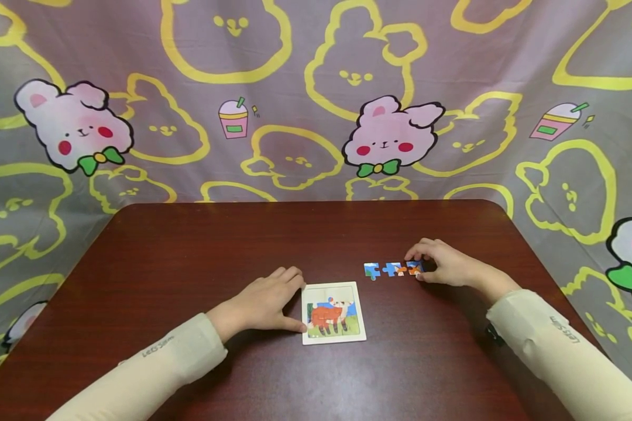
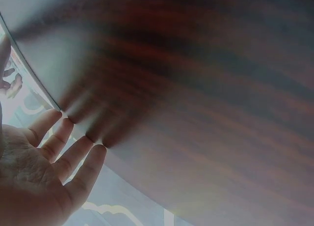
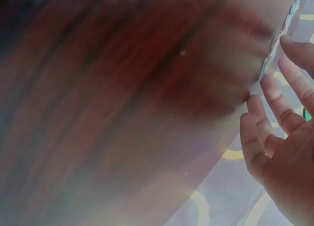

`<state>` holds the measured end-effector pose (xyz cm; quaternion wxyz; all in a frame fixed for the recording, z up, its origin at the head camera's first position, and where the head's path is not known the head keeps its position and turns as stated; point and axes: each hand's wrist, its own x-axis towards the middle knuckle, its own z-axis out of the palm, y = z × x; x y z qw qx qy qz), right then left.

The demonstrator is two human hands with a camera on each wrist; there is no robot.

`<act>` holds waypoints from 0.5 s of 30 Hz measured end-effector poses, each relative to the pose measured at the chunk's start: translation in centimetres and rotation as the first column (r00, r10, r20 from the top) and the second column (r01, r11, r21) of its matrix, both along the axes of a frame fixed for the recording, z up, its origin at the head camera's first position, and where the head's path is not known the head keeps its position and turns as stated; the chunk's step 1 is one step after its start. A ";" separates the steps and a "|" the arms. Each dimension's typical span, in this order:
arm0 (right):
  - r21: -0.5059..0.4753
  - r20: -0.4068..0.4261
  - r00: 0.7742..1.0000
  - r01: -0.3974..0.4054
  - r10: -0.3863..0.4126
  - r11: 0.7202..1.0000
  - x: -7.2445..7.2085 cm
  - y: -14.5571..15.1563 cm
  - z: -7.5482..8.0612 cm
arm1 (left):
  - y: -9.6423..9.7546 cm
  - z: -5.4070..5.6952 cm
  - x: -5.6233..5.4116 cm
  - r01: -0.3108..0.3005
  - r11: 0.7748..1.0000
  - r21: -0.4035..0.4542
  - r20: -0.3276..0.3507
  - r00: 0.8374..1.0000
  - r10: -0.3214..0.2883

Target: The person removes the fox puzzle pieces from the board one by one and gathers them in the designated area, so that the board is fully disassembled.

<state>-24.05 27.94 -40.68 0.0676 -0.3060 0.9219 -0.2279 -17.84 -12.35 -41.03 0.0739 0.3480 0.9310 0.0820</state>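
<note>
In the head view a square puzzle board [image 1: 361, 316] with a pale frame lies on the table, showing a partly assembled orange fox-like animal. The upper strip of its inside is bare. My left hand [image 1: 265, 299] rests at the board's left edge, thumb at the lower corner and fingers at the upper one, spread and fairly straight in the left wrist view. To the board's upper right lie puzzle pieces in a row: a blue-green piece [image 1: 371, 269], a blue and orange piece [image 1: 392, 269] and an orange and blue piece [image 1: 413, 268]. My right hand [image 1: 445, 264] pinches the last one between thumb and forefinger.
A dark red-brown wooden table [image 1: 232, 245] with rounded far corners carries everything. Behind and along the sides hangs a grey-pink curtain [image 1: 295, 88] printed with cartoon rabbits and yellow outlines. Both wrist views mostly show the table surface at a steep slant.
</note>
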 end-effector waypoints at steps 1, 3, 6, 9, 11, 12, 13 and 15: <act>0.000 -0.006 1.000 -0.002 0.002 1.000 0.0 0.0 0.0 | 0.0 0.0 0.0 0.001 1.000 0.001 0.000 1.000 -0.001; -0.006 -0.023 1.000 -0.008 0.008 1.000 0.0 -0.2 0.1 | 0.0 0.0 0.0 0.003 1.000 0.002 -0.002 1.000 -0.003; -0.027 -0.037 0.999 -0.026 0.025 0.999 0.1 -0.6 0.2 | 0.0 0.0 0.0 0.006 1.000 0.003 -0.002 1.000 -0.006; -0.043 -0.031 0.999 -0.035 0.034 0.998 0.1 -1.1 0.4 | 0.0 0.0 0.0 0.008 1.000 0.002 -0.003 1.000 -0.008; -0.046 -0.018 0.999 -0.031 0.030 0.998 0.3 -1.6 0.6 | 0.0 0.0 0.0 0.009 1.000 0.004 -0.004 1.000 -0.009; -0.049 -0.015 0.999 -0.031 0.030 0.998 0.3 -1.9 0.7 | 0.0 0.0 0.0 0.009 1.000 0.004 -0.005 1.000 -0.009; -0.051 -0.014 0.999 -0.036 0.035 0.998 0.3 -2.2 0.7 | 0.0 0.0 0.0 0.010 1.000 0.005 -0.006 1.000 -0.010; -0.054 -0.003 0.999 -0.043 0.043 0.998 0.5 -2.8 0.8 | 0.0 0.1 0.0 0.009 1.000 0.005 -0.004 1.000 -0.009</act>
